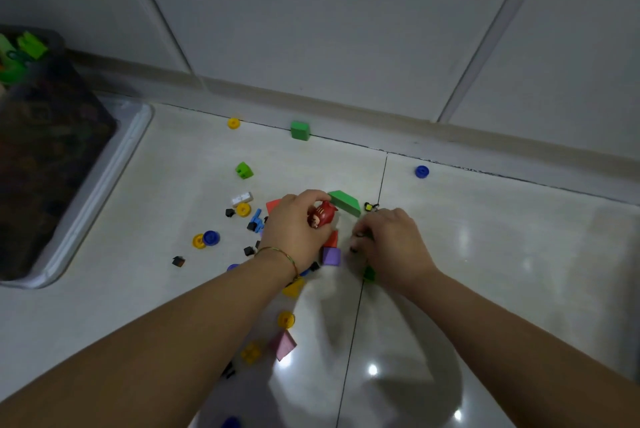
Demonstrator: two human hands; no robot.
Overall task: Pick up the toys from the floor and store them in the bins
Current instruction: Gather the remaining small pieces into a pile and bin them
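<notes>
Early yet, I note: left hand (pixel 298 228) grips a red figure (pixel 322 216), right hand (pixel 389 245) curls on something unreadable, many toys (pixel 211 237) outside the far-left bin (pixel 104 185).

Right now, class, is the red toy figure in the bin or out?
Out: the left hand grips the red toy figure over the floor, apart from the bin.

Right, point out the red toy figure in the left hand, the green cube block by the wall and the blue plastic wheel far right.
red toy figure (pixel 323 215): head view, its red body.
green cube block (pixel 300 131): head view, its front face.
blue plastic wheel (pixel 421 171): head view, its centre hub.
</notes>
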